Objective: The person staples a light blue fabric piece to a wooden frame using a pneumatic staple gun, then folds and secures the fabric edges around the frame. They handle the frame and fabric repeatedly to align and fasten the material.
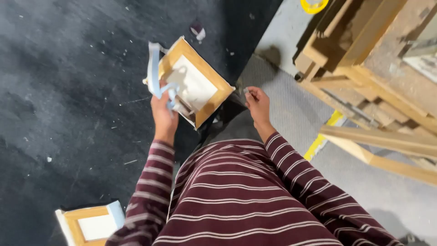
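Observation:
My left hand (164, 114) grips a small square wooden frame (214, 84) with a white panel in its middle, held tilted over the dark floor. Loose strips of pale blue tape (154, 68) hang off the frame's left edge and curl over my fingers. My right hand (257, 104) is just right of the frame's lower corner, fingers pinched shut on a small light scrap that is too small to identify. Both sleeves are maroon with thin white stripes.
A second wooden frame with a white panel and blue tape (91, 223) lies on the dark floor at the bottom left. Stacked wooden beams and a workbench (378, 68) fill the right side. A yellow floor line (321, 139) crosses the grey mat.

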